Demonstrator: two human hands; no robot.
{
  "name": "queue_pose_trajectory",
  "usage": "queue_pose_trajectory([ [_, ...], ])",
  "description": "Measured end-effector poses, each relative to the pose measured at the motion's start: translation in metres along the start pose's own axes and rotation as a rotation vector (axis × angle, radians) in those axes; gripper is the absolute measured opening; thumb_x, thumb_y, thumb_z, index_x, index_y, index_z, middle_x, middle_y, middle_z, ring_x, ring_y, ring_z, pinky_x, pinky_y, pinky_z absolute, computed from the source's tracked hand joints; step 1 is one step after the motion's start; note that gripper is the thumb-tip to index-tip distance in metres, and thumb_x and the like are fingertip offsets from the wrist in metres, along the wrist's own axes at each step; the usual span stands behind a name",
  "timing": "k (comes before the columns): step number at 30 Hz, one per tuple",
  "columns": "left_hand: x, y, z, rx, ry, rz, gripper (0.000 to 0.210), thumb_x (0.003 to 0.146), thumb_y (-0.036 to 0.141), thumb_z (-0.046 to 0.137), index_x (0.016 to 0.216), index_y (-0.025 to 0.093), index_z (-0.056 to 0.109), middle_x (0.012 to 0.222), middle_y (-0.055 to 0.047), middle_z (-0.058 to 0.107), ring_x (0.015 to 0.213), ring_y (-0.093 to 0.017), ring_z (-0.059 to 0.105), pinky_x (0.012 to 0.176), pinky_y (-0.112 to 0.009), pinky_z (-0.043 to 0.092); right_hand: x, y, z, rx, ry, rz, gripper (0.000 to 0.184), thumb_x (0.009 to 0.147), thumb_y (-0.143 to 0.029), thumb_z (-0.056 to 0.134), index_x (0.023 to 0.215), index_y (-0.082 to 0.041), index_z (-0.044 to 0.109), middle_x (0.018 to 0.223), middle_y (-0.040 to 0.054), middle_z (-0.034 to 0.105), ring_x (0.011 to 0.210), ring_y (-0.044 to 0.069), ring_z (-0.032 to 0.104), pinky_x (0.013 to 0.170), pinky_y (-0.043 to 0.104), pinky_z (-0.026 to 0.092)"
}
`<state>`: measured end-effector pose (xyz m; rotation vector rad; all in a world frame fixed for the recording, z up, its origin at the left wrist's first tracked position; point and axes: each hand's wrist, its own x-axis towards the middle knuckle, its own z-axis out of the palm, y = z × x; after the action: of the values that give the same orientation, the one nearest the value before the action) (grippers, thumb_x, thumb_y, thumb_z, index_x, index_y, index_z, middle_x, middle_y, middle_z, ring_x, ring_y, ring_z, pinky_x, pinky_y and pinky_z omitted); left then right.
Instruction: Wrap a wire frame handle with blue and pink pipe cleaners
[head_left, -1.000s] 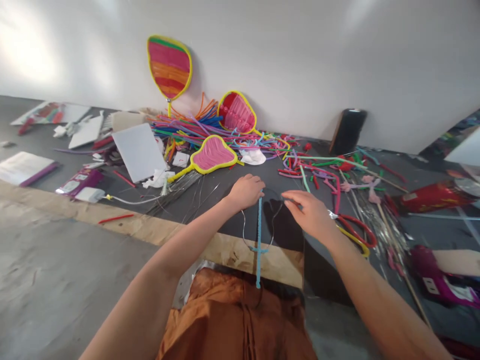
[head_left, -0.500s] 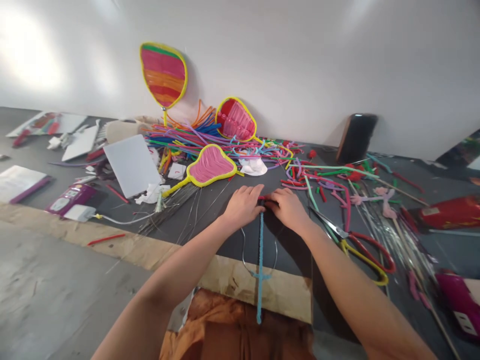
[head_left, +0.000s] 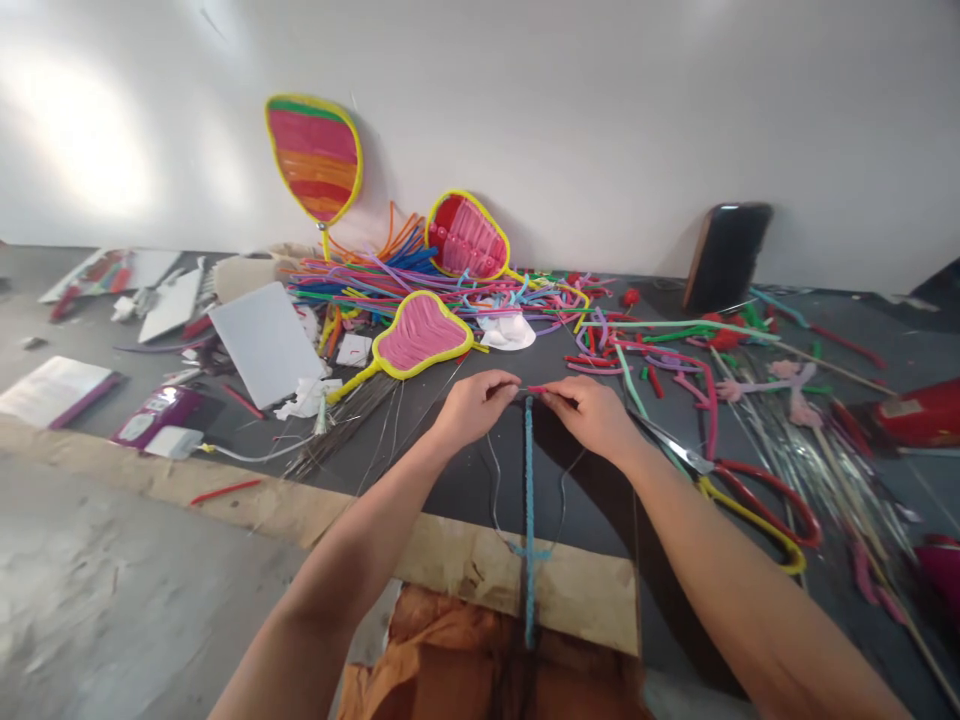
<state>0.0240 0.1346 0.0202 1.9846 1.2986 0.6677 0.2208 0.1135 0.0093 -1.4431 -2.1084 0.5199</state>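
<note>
In front of me a blue fuzzy pipe-cleaner stem points toward my body, with a short blue crosspiece wrapped near its lower part. A thin bent wire rises from each side of that crosspiece toward my hands. My right hand pinches a short red pipe cleaner at the stem's top end. Opposite it, my left hand is closed in a pinch at the wire, whose tip shows between the hands. The fingers partly hide how wire and red piece meet.
Beyond my hands lie a pink fan shape with yellow edging and a heap of coloured pipe cleaners. Scissors rest by my right forearm, near loose wires. A phone leans against the wall.
My hands have drawn slightly apart, exposing more of the red pipe cleaner between them. The view has shifted a little; the blue stem stays below the hands.
</note>
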Motion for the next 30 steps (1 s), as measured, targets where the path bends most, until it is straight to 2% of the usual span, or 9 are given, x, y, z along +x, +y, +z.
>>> queue_pose_trajectory([
  [4, -0.002, 0.002, 0.001, -0.064, -0.034, 0.007, 0.022, 0.083, 0.032, 0.052, 0.094, 0.020, 0.068, 0.075, 0.002, 0.068, 0.066, -0.011, 0.058, 0.060, -0.021, 0.042, -0.002, -0.005, 0.002, 0.016, 0.010, -0.007, 0.024, 0.089, -0.028, 0.048, 0.096, -0.023, 0.070, 0.082, 0.0038, 0.071, 0.078, 0.019, 0.061, 0.071, 0.030, 0.046],
  [9, -0.003, 0.007, 0.003, -0.009, -0.016, 0.053, 0.019, 0.083, 0.027, 0.053, 0.083, 0.020, 0.070, 0.075, 0.002, 0.068, 0.069, -0.011, 0.058, 0.062, -0.021, 0.040, -0.002, -0.005, 0.004, -0.018, -0.005, -0.017, 0.024, 0.088, -0.027, 0.049, 0.096, -0.023, 0.071, 0.081, 0.0032, 0.072, 0.077, 0.019, 0.061, 0.069, 0.029, 0.045],
  [13, -0.001, 0.002, 0.003, -0.062, -0.040, -0.001, 0.026, 0.085, 0.034, 0.048, 0.091, 0.019, 0.069, 0.075, 0.001, 0.068, 0.069, -0.012, 0.060, 0.064, -0.021, 0.044, -0.001, -0.003, 0.002, -0.031, -0.023, 0.004, 0.024, 0.089, -0.027, 0.048, 0.096, -0.023, 0.071, 0.083, 0.0027, 0.072, 0.078, 0.019, 0.061, 0.070, 0.029, 0.045],
  [16, 0.003, -0.007, 0.000, -0.116, 0.026, -0.030, 0.031, 0.089, 0.030, 0.041, 0.103, 0.017, 0.065, 0.084, -0.003, 0.070, 0.075, -0.013, 0.063, 0.070, -0.023, 0.047, 0.000, 0.000, -0.001, -0.061, -0.035, 0.014, 0.022, 0.088, -0.027, 0.051, 0.089, -0.022, 0.072, 0.081, 0.0034, 0.071, 0.078, 0.019, 0.061, 0.069, 0.029, 0.045],
  [20, 0.009, -0.012, -0.011, 0.088, 0.071, 0.003, 0.024, 0.081, 0.017, 0.050, 0.096, 0.019, 0.068, 0.097, -0.003, 0.069, 0.090, -0.017, 0.062, 0.082, -0.028, 0.046, 0.000, 0.005, -0.004, -0.087, -0.020, -0.022, 0.020, 0.087, -0.025, 0.053, 0.088, -0.020, 0.072, 0.077, 0.0037, 0.070, 0.077, 0.019, 0.060, 0.072, 0.028, 0.044],
  [23, 0.010, -0.008, -0.019, 0.187, 0.062, -0.025, 0.022, 0.082, 0.019, 0.050, 0.095, 0.020, 0.068, 0.096, -0.002, 0.069, 0.088, -0.018, 0.062, 0.081, -0.029, 0.046, 0.001, 0.009, -0.003, -0.071, 0.026, -0.044, 0.021, 0.087, -0.022, 0.050, 0.092, -0.019, 0.071, 0.084, 0.0043, 0.071, 0.081, 0.018, 0.061, 0.076, 0.028, 0.045],
  [27, -0.001, 0.016, -0.021, 0.354, 0.215, 0.011, 0.021, 0.086, 0.025, 0.047, 0.094, 0.018, 0.065, 0.088, -0.004, 0.067, 0.084, -0.018, 0.059, 0.078, -0.030, 0.043, 0.001, 0.012, 0.002, -0.168, 0.017, -0.061, 0.025, 0.087, -0.018, 0.047, 0.102, -0.016, 0.068, 0.087, 0.0064, 0.072, 0.081, 0.019, 0.062, 0.085, 0.032, 0.042],
  [28, -0.005, 0.024, -0.018, 0.444, 0.208, 0.052, 0.018, 0.085, 0.027, 0.050, 0.089, 0.018, 0.065, 0.087, -0.004, 0.065, 0.086, -0.019, 0.057, 0.081, -0.032, 0.042, 0.001, 0.013, 0.004, -0.199, 0.014, -0.054, 0.027, 0.087, -0.018, 0.046, 0.103, -0.015, 0.067, 0.086, 0.0069, 0.071, 0.081, 0.019, 0.062, 0.087, 0.032, 0.041],
  [30, -0.012, 0.038, -0.008, 0.628, 0.116, 0.097, 0.021, 0.085, 0.033, 0.051, 0.082, 0.020, 0.067, 0.086, -0.006, 0.064, 0.090, -0.022, 0.053, 0.083, -0.035, 0.039, 0.001, 0.012, 0.008, -0.228, 0.019, -0.041, 0.028, 0.088, -0.018, 0.045, 0.105, -0.015, 0.066, 0.088, 0.0079, 0.071, 0.084, 0.020, 0.062, 0.090, 0.032, 0.040],
])
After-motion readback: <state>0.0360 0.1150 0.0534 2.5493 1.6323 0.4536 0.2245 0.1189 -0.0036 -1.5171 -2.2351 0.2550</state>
